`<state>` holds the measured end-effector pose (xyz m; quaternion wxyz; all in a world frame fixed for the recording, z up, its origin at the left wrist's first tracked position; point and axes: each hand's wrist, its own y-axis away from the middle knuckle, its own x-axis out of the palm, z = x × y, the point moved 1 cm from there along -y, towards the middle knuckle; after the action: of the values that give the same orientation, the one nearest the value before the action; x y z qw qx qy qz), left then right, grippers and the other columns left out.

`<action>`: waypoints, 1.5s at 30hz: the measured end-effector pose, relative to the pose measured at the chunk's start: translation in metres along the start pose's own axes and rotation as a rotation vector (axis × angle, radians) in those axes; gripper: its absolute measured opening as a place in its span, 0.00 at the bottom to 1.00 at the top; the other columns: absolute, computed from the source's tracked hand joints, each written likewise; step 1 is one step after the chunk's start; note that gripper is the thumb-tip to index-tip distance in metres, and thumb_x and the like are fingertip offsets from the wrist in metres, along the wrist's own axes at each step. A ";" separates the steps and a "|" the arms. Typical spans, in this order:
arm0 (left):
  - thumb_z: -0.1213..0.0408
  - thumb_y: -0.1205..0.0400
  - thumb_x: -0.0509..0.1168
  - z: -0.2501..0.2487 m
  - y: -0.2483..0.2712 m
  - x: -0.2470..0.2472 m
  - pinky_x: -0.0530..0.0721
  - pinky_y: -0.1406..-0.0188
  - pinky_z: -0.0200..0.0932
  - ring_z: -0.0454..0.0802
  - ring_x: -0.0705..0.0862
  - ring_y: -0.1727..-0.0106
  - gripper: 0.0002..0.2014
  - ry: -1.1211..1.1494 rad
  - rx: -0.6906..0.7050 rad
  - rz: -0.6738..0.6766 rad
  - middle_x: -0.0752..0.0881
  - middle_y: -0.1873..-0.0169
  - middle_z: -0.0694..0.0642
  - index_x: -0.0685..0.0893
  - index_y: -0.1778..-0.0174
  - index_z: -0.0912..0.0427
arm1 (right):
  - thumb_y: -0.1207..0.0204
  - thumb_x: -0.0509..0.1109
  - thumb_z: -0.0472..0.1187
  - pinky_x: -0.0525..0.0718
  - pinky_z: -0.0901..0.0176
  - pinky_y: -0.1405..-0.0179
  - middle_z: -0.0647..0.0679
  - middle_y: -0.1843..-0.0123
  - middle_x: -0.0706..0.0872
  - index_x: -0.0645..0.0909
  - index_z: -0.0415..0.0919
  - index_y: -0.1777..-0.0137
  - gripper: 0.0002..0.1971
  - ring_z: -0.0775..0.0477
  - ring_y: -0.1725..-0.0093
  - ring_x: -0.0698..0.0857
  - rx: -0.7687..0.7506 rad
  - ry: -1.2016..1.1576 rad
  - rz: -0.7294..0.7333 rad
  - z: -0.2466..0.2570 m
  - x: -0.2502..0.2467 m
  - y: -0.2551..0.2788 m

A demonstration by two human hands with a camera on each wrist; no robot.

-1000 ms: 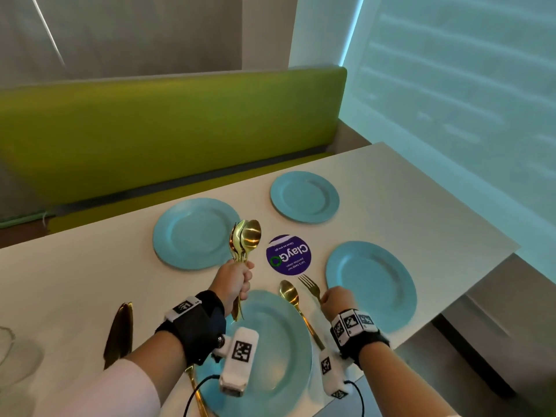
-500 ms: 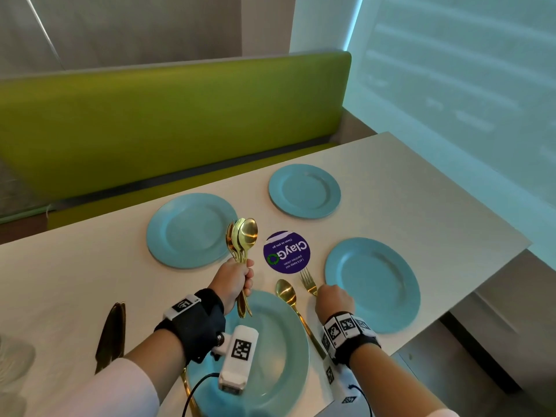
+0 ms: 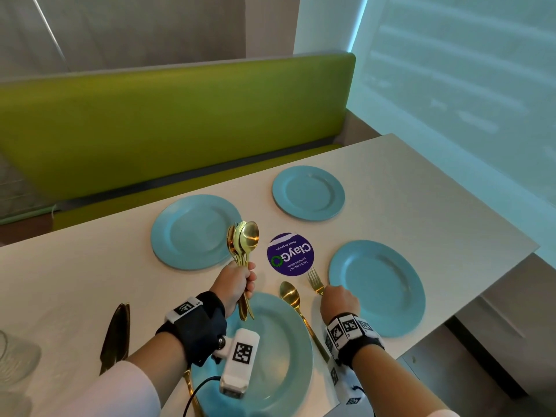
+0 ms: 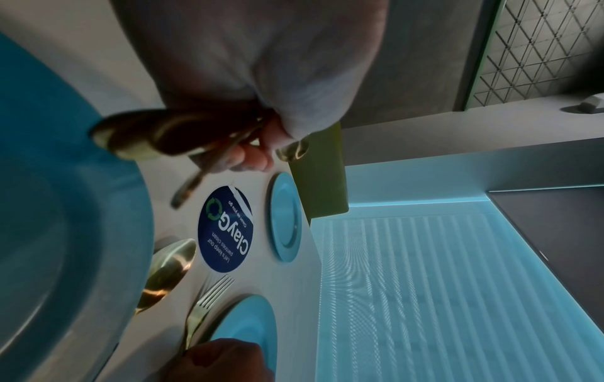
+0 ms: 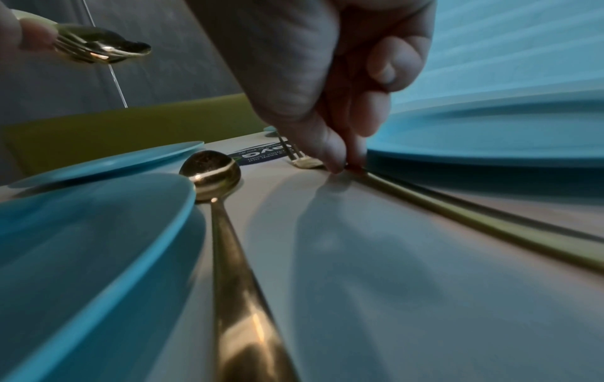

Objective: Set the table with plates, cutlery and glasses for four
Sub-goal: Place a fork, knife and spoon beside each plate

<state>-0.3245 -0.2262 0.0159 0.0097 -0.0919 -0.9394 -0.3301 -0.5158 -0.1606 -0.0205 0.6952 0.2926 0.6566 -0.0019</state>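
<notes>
Several blue plates lie on the white table [image 3: 421,188]: a near plate [image 3: 270,356], a right plate [image 3: 379,287], a far left plate [image 3: 192,233] and a far right plate [image 3: 308,194]. My left hand [image 3: 236,284] grips a bunch of gold spoons and forks [image 3: 243,240], held upright above the near plate. A gold spoon [image 3: 293,299] lies right of the near plate. My right hand [image 3: 338,299] pinches the handle of a gold fork [image 3: 315,281] that lies flat on the table beside the right plate; its fingertips [image 5: 336,165] meet on the fork's handle [image 5: 474,217].
A round purple sticker [image 3: 290,254] marks the table's middle. A dark knife [image 3: 115,335] lies at the near left, with a clear glass [image 3: 15,365] at the left edge. A green bench back [image 3: 168,121] runs behind the table. The table's right edge drops off past the right plate.
The right hand has slid slightly right with the fork, which now lies closer to the right plate. The left hand keeps the cutlery bunch upright, almost unmoved.
</notes>
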 end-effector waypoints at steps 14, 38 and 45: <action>0.71 0.13 0.49 -0.012 0.014 0.024 0.82 0.69 0.37 0.48 0.82 0.65 0.10 -0.029 0.076 0.159 0.84 0.61 0.59 0.76 0.47 0.62 | 0.23 0.69 0.52 0.84 0.58 0.55 0.55 0.59 0.88 0.89 0.46 0.51 0.12 0.54 0.61 0.83 -0.279 -0.812 0.037 0.041 -0.067 -0.001; 0.72 0.14 0.53 -0.017 -0.026 0.059 0.81 0.64 0.42 0.50 0.80 0.65 0.08 -0.138 0.056 0.036 0.83 0.60 0.61 0.76 0.45 0.64 | 0.23 0.68 0.41 0.80 0.57 0.41 0.41 0.41 0.88 0.88 0.42 0.45 0.10 0.40 0.40 0.85 0.200 -0.616 -0.109 -0.141 -0.088 -0.095; 0.71 0.14 0.55 -0.015 -0.036 0.080 0.81 0.64 0.40 0.48 0.80 0.65 0.07 -0.189 0.052 0.038 0.83 0.61 0.58 0.79 0.48 0.63 | 0.23 0.67 0.42 0.83 0.59 0.44 0.47 0.42 0.89 0.89 0.44 0.48 0.10 0.43 0.43 0.86 0.351 -0.375 -0.028 -0.210 -0.057 -0.108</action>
<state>-0.4106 -0.2497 0.0123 -0.0704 -0.1403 -0.9425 -0.2949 -0.7566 -0.1858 -0.0047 0.7433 0.3942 0.5098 -0.1795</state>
